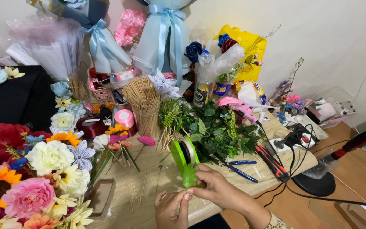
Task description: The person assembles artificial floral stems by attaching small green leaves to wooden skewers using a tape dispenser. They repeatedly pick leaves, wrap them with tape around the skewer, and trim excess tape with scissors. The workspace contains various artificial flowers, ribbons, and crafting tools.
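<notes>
head view, looking down: low in the middle of the frame the right hand [219, 190] has its fingers closed around a bright green tape dispenser [184, 157] that stands on edge on the wooden surface [149, 169], with a roll of tape in its round top and a small green artificial leaf piece [189, 176] at its lower end, right against the fingertips. the left hand [170, 210] sits just below and to the left, thumb and forefinger pinched together at the bottom of that leaf piece, touching the right hand's fingers; whether it grips the leaf or a bit of tape cannot be told. just right of the dispenser lie blue-handled pliers [240, 169] and a red and black tool [270, 160], with black cables trailing to a power strip [295, 140] at the right edge of the surface. behind the dispenser is a heap of green artificial foliage [221, 131], with a pink glue gun [240, 106] resting above it. a cup of wooden skewers [145, 104] stands upper centre, a pink ribbon roll [125, 118] just left of it, and loose skewers lie scattered on the surface near the left hand. artificial flowers [43, 174] in many colours fill the lower left of the frame. wrapped bouquets with light blue ribbon [166, 34] lean against the wall at the top.
</notes>
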